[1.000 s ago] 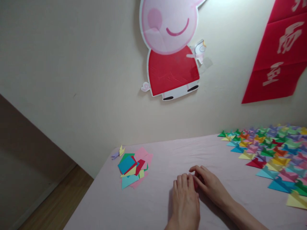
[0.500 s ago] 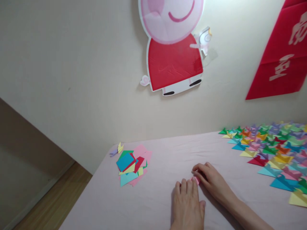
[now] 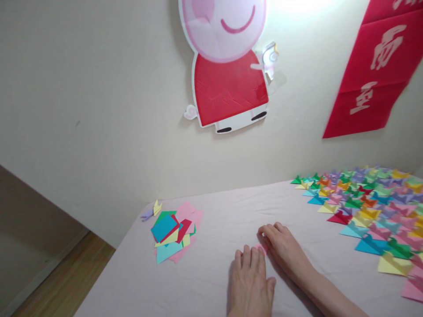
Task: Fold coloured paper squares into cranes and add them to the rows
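Note:
A small piece of pink paper point(image 3: 262, 249) lies on the cloth between my hands, mostly covered by them. My left hand point(image 3: 250, 279) rests palm down with its fingers stretched out, the fingertips over the paper's left side. My right hand point(image 3: 283, 245) is curled at the paper's right edge, its fingers bent down and pressed together on it. The thumb of that hand is hidden, and how the paper is folded does not show.
A loose pile of coloured paper sheets point(image 3: 168, 248) lies left, beside a small yellow folded piece point(image 3: 157, 207) and a purple one point(image 3: 147, 215). Rows of folded paper figures point(image 3: 363, 213) cover the right side. Behind the pink cloth point(image 3: 132, 281) stands a wall with a cartoon cutout point(image 3: 231, 88).
The view has turned a little to the right, so everything sits further left. Both hands stay at the pink paper; the right hand's fingers have moved slightly against it.

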Demonstrator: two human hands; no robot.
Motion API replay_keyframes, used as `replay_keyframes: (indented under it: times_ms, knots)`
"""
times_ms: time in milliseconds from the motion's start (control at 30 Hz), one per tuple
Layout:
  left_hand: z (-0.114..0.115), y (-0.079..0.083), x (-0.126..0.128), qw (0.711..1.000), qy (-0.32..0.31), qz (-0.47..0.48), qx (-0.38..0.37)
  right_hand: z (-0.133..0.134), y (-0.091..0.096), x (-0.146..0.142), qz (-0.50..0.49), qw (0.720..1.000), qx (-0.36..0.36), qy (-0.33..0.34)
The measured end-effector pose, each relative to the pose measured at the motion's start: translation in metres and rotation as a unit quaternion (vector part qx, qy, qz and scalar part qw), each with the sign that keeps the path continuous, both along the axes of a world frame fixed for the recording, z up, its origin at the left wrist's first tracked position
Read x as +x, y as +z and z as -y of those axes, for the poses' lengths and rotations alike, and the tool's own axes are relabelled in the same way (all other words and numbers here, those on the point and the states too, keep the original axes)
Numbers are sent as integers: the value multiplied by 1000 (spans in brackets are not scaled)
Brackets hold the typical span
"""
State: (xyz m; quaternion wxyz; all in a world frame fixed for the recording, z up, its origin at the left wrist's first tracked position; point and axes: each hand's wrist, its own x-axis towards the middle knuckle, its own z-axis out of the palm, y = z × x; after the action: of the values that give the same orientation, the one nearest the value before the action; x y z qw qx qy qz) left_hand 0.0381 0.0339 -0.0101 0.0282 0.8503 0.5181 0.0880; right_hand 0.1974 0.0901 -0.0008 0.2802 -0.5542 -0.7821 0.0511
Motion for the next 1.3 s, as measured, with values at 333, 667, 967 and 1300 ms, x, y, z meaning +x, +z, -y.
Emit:
replay_keyframes:
  times_ms: [333, 667, 967, 1300]
  knots:
    - [-8, 6, -2, 999, -29, -11, -24, 13, -17, -10, 78, 987, 58, -128]
    - [4, 22, -23, 998, -2, -8, -61, 13, -13, -10, 115, 985, 45, -121]
    - [15, -5, -29, 996, 90, -9, -5, 14, -10, -12, 126, 984, 17, -125]
    - [-4, -23, 12, 1000, -1, 20, -2, 13, -7, -8, 100, 988, -15, -113]
